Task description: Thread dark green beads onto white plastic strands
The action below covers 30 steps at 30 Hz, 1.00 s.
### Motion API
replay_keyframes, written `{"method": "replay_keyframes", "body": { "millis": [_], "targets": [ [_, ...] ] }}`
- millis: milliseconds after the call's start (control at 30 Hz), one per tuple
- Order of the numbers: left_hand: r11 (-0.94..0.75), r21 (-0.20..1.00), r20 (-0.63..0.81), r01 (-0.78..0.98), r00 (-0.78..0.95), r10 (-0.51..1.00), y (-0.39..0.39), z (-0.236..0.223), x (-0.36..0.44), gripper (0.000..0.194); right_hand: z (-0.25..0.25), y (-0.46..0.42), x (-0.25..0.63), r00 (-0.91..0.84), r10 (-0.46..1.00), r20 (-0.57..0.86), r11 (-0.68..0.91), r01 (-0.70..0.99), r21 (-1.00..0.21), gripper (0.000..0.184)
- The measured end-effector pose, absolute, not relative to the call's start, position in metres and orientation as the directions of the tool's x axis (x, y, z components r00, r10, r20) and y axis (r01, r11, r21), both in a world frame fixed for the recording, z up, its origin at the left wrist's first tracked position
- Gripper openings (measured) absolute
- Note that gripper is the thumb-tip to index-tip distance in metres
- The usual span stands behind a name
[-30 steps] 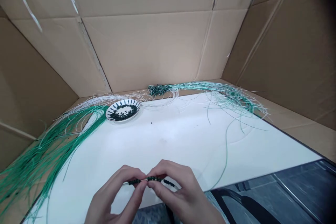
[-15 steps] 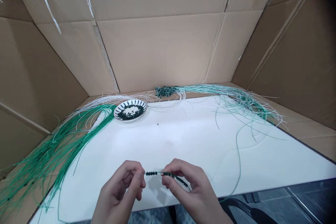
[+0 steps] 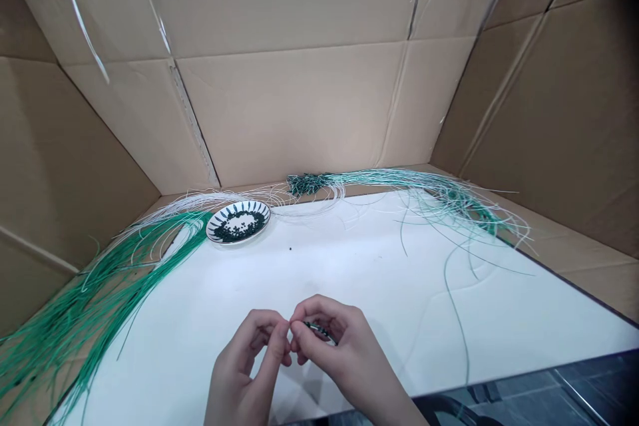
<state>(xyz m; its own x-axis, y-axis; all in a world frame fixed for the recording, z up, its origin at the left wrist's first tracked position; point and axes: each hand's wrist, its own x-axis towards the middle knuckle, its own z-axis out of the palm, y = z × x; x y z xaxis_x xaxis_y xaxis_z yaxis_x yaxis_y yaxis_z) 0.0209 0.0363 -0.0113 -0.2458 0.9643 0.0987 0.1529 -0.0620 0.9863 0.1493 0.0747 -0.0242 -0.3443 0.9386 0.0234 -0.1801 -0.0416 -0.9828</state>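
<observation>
Above the front part of the white board [image 3: 200, 319], my left hand [image 3: 252, 356] and my right hand [image 3: 332, 343] meet fingertip to fingertip. A strand of dark green beads [image 3: 321, 331] curves inside my right hand, partly hidden by its thumb and fingers. My left thumb and forefinger are pinched together where the strand's end was; the fingers cover that end. A shallow white plate with blue rim stripes [image 3: 253, 207] stands farther back on the left, with loose dark beads [image 3: 234, 229] in it.
Green cords [image 3: 110, 306] spread along the left edge. A bundle of green and white cords [image 3: 399, 178] with a dark beaded end [image 3: 307, 183] lies at the back. One loose green strand [image 3: 456, 313] runs down the right. Cardboard walls [image 3: 299, 106] enclose the board.
My hands have come together, closing the gap where the beaded strand showed between them. The camera view has tilted up slightly, showing the top edge of the back wall.
</observation>
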Motion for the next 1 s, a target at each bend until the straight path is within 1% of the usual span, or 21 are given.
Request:
{"method": "replay_keyframes", "body": {
  "millis": [100, 167, 233, 333, 367, 467, 567, 667, 733, 800, 900, 967, 1000],
  "targets": [
    [-0.063, 0.938, 0.086, 0.342, -0.054, 0.995, 0.059, -0.008, 0.023, 0.028, -0.03, 0.082, 0.162, -0.337, 0.942, 0.004, -0.049, -0.147, -0.988, 0.027],
    [-0.061, 0.895, 0.068, 0.442, -0.001, 0.998, 0.079, -0.008, 0.019, 0.034, -0.038, 0.086, 0.171, -0.294, 0.956, -0.019, -0.057, -0.123, -0.991, 0.029],
    [-0.012, 0.843, 0.037, 0.537, -0.036, 0.999, 0.105, -0.012, 0.01, 0.036, -0.046, 0.089, 0.18, -0.241, 0.969, -0.056, -0.083, -0.105, -0.991, 0.03],
    [0.075, 0.703, 0.044, 0.707, -0.148, 0.988, 0.146, -0.026, -0.003, 0.022, -0.058, 0.09, 0.19, -0.194, 0.974, -0.121, -0.141, -0.093, -0.986, 0.032],
    [0.075, 0.656, 0.063, 0.751, -0.154, 0.986, 0.158, -0.031, -0.006, 0.021, -0.062, 0.09, 0.192, -0.187, 0.973, -0.134, -0.153, -0.092, -0.984, 0.032],
    [0.021, 0.564, 0.106, 0.826, -0.097, 0.99, 0.186, -0.046, -0.007, 0.021, -0.067, 0.09, 0.194, -0.171, 0.974, -0.146, -0.164, -0.1, -0.981, 0.032],
    [-0.035, 0.543, 0.123, 0.839, -0.038, 0.992, 0.202, -0.052, -0.004, 0.021, -0.067, 0.089, 0.194, -0.166, 0.976, -0.14, -0.159, -0.11, -0.981, 0.032],
    [-0.05, 0.592, 0.115, 0.805, -0.023, 0.993, 0.207, -0.051, -0.004, 0.019, -0.066, 0.088, 0.194, -0.162, 0.978, -0.128, -0.148, -0.115, -0.982, 0.032],
    [-0.033, 0.659, 0.098, 0.752, -0.042, 0.994, 0.204, -0.046, -0.003, 0.017, -0.064, 0.088, 0.194, -0.158, 0.981, -0.114, -0.133, -0.12, -0.984, 0.032],
    [-0.004, 0.75, 0.07, 0.661, -0.075, 0.995, 0.19, -0.038, -0.002, 0.017, -0.061, 0.086, 0.195, -0.161, 0.983, -0.093, -0.114, -0.13, -0.985, 0.033],
    [0.035, 0.905, 0.015, 0.425, -0.115, 0.993, 0.15, -0.024, 0.003, 0.022, -0.053, 0.081, 0.194, -0.185, 0.982, -0.046, -0.074, -0.146, -0.986, 0.034],
    [0.079, 0.974, -0.046, 0.214, -0.156, 0.987, 0.116, -0.018, 0.007, 0.035, -0.045, 0.076, 0.192, -0.206, 0.979, -0.01, -0.042, -0.153, -0.987, 0.033],
    [0.105, 0.989, -0.087, 0.101, -0.175, 0.981, 0.099, -0.017, 0.009, 0.042, -0.04, 0.072, 0.19, -0.216, 0.976, 0.005, -0.029, -0.156, -0.987, 0.032]
  ]
}}
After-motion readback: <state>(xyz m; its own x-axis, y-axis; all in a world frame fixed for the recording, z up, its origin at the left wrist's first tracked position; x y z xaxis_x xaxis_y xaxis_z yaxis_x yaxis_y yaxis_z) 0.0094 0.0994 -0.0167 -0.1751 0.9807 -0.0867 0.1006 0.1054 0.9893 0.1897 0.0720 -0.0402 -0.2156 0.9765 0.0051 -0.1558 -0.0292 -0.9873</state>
